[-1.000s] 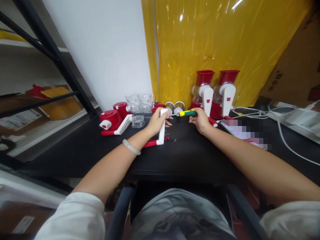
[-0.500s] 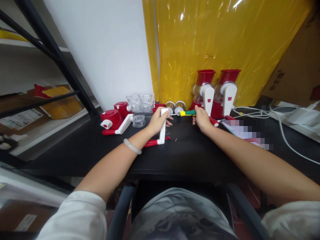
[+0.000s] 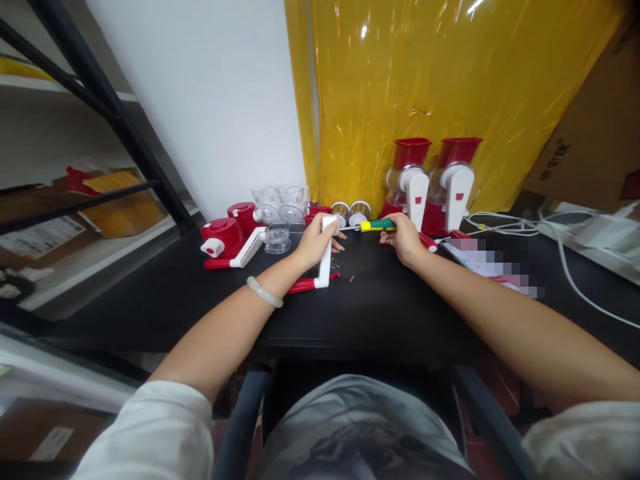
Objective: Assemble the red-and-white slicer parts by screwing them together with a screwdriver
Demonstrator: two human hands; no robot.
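My left hand (image 3: 317, 241) is closed around the upper end of a white crank handle (image 3: 325, 265), whose red grip (image 3: 302, 286) points left near the tabletop. A screwdriver (image 3: 376, 225) with a green and yellow handle lies level in my right hand (image 3: 404, 239), fingers and thumb closed on its rear end. Its metal shaft runs left to the crank's upper end, and the tip is hidden there by my left hand. Below them, a small red part (image 3: 335, 275) and several tiny screws (image 3: 351, 279) lie on the black table (image 3: 360, 320).
Two assembled red and white rotary graters (image 3: 411, 180) stand at the back right. Two metal grater drums (image 3: 359, 212) sit behind my hands. Red bases (image 3: 221, 237) and clear plastic housings (image 3: 278, 238) are at the left. A phone (image 3: 487, 267) and white cables (image 3: 520, 225) lie right.
My right hand's fingers have shifted slightly on the screwdriver handle, opening a little. The crank handle and my left hand stay almost where they were.
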